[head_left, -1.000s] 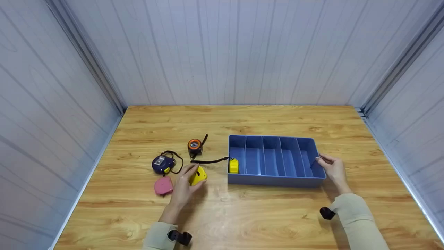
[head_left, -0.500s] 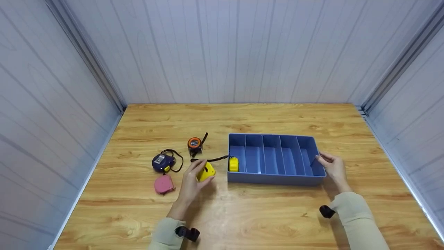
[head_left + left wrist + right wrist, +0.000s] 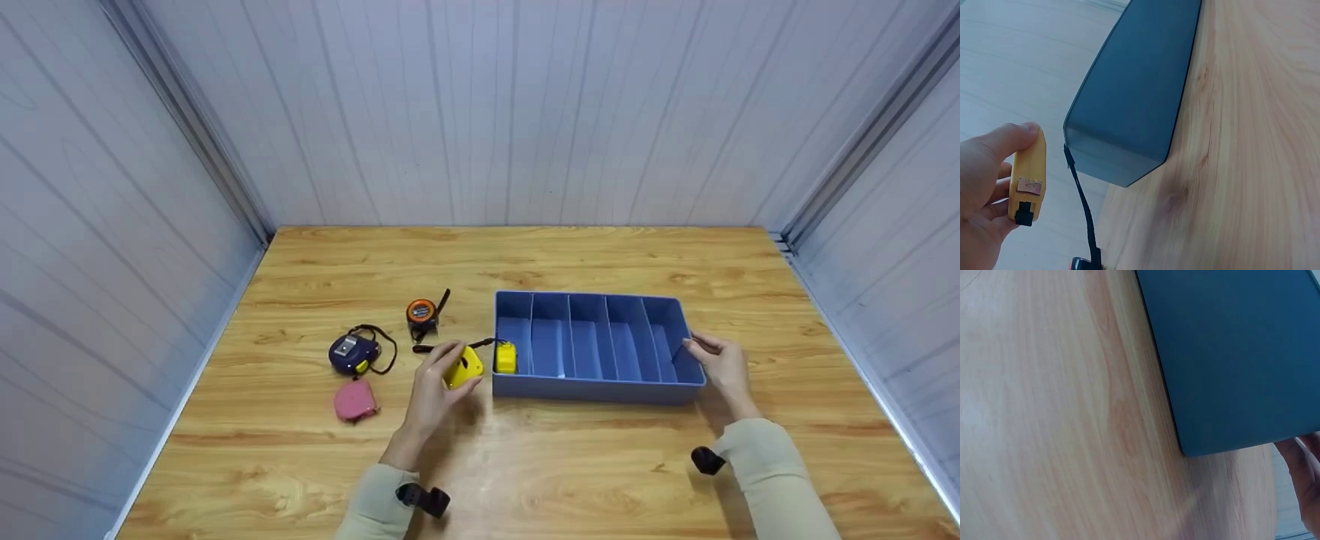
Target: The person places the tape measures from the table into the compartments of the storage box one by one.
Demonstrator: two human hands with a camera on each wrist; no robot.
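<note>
Noted on the wood-grained table [image 3: 547, 465], left of the blue box [image 3: 600, 391]: pink tape measure [image 3: 355, 400], navy tape measure [image 3: 353, 355] with looped cord, orange-faced tape measure [image 3: 422, 315]. A black strap [image 3: 1085, 208] hangs out over the box's left wall; the leftmost compartment contains a second yellow case [image 3: 506, 358]. The left hand [image 3: 433, 394] pinches a yellow tape measure [image 3: 468, 366] just outside that wall. The right hand [image 3: 726, 373] grips the box's right end. Box: smooth, rectangular, five slots. Held case: rounded, glossy, black tab at one end.
</note>
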